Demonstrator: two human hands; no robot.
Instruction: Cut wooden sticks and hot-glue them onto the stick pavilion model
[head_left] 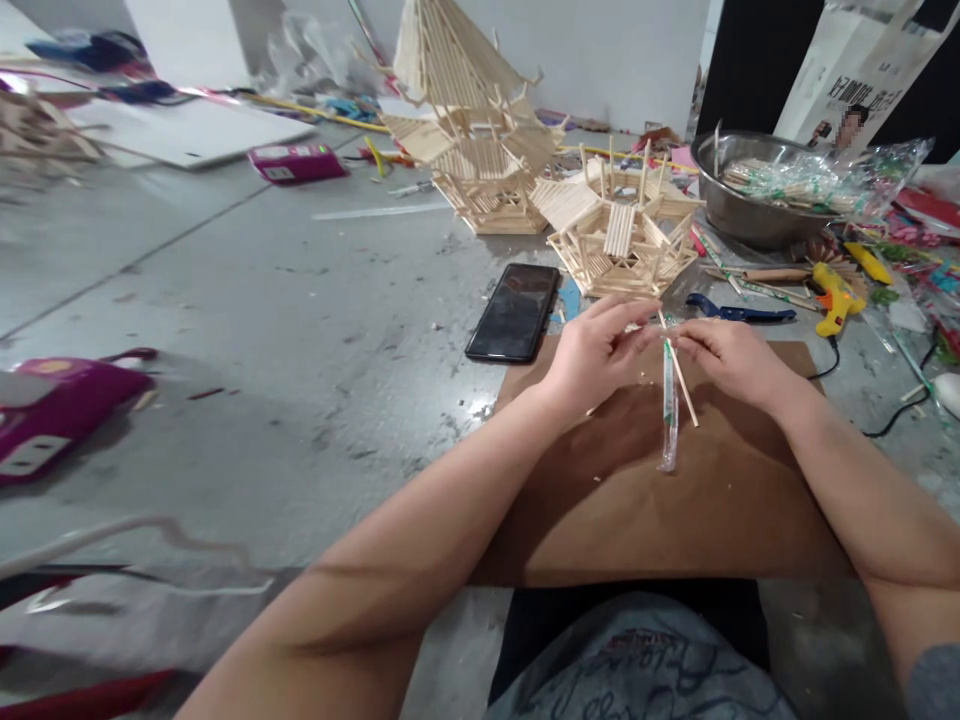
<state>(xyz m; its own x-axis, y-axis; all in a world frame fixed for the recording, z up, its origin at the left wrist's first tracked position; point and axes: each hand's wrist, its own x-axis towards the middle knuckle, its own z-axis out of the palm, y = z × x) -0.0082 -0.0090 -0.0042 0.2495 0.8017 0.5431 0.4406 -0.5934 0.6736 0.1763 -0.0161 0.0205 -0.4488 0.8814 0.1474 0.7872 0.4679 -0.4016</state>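
Over the brown board [645, 520], my left hand [600, 350] and my right hand [731, 360] meet with fingers pinched together. Between their fingertips is a thin wooden chopstick [684, 385], slanting down to the right. Beside it a clear plastic wrapper [667, 425] with green print dangles from the same spot. Both hands are closed at this chopstick and wrapper; which fingers grip which is partly hidden. Just beyond the hands stands a low, many-sided stick model [619, 235] with small slatted roof panels.
A taller stick pagoda [480, 130] rises behind. Left of the board lies a black phone [516, 312]. To the right are blue-handled pliers [739, 312], a yellow glue gun [836, 300] with a cord, and a metal bowl [772, 215] of wrapped chopsticks. Purple power strips [71, 410] lie left.
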